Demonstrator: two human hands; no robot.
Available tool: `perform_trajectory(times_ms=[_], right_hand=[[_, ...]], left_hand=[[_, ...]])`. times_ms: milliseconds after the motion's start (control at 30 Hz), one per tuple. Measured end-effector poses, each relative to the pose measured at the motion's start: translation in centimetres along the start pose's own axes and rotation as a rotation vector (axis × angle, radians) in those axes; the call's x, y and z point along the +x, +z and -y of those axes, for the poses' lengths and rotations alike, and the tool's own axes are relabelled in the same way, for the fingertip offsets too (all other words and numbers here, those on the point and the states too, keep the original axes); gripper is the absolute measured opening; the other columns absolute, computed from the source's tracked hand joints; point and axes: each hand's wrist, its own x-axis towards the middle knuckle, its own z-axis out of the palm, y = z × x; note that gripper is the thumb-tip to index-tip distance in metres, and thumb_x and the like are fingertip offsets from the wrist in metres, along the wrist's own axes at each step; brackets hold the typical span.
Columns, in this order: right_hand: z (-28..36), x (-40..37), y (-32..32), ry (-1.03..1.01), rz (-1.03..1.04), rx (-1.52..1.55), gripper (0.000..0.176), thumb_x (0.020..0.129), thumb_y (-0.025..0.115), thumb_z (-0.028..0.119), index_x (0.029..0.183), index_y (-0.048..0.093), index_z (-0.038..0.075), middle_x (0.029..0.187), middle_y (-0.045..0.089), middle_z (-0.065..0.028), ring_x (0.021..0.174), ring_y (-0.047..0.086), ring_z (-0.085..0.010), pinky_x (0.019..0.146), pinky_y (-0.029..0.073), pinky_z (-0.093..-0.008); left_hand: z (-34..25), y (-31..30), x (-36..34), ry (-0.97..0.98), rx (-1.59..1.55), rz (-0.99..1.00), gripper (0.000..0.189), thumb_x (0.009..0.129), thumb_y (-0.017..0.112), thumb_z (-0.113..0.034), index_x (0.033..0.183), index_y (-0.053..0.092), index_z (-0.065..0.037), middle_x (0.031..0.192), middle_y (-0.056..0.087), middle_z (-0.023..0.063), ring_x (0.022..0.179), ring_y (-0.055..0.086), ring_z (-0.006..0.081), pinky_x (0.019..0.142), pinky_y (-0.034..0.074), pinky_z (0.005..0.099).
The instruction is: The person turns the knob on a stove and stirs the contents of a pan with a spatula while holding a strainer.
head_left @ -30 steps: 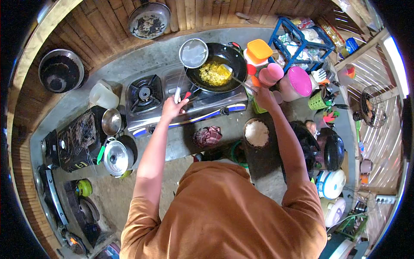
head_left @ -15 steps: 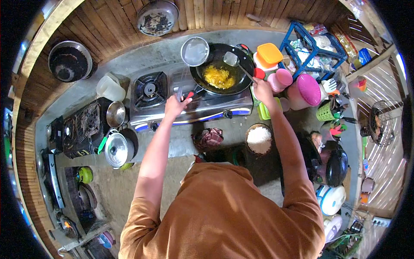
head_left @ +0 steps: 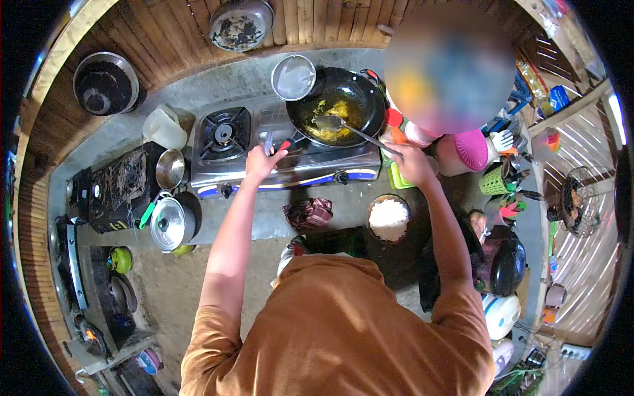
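A black wok (head_left: 371, 105) sits on the right burner, with yellow egg-like food (head_left: 340, 109) in shiny oil. My left hand (head_left: 262, 163) is closed around the handle of a round mesh strainer (head_left: 294, 78), which is held over the wok's left rim. The wok's red-tipped handle (head_left: 285, 145) is at the same fingers and appears gripped too. A spatula (head_left: 360, 133) slants from my right hand (head_left: 415, 165), which is closed on its handle; its blade rests on the food. Below the stove is a bowl of white rice (head_left: 389, 219).
The stove's left burner (head_left: 223, 133) holds no pan. A checked cloth (head_left: 309, 213) lies before the stove. At left stand a lidded pot (head_left: 173, 224) and a small metal pan (head_left: 170, 168). A pink-lidded container (head_left: 470, 152) and green utensil basket (head_left: 495, 179) stand at right.
The spatula has come down and left from the wok's upper right, its blade now on the food. My right hand moved lower. The food has shifted and spread; the left hand keeps its grip.
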Motion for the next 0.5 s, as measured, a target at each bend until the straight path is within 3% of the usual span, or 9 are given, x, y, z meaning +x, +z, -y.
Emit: perform_trajectory(times_ms=[200,500], right_hand=[[6.0,-3.8,-6.3,0.153,0.112,-0.389,0.04,0.088,0.057,0.01,0.126,0.068,0.018,0.104,0.067,-0.0208,0.084,0.068,-0.0378,0.075,0.054,-0.0496],[5.2,-0.1,2.6,0.019,0.088,-0.37,0.049,0.087,0.05,0.001,0.134,0.061,0.011,0.103,0.06,-0.018,0.082,0.069,-0.0384,0.074,0.057,-0.0484]], left_hand=[[0.7,0.4,0.4,-0.001,-0.002,-0.02,0.051,0.075,0.086,-0.047,0.081,0.055,-0.006,0.06,0.064,0.0077,0.053,0.068,0.0178,0.053,0.054,0.0334],[0.3,0.2,0.3,0.009,0.054,-0.024,0.05,0.077,0.085,-0.046,0.081,0.056,-0.006,0.06,0.064,0.0079,0.056,0.069,0.0184,0.055,0.052,0.034]])
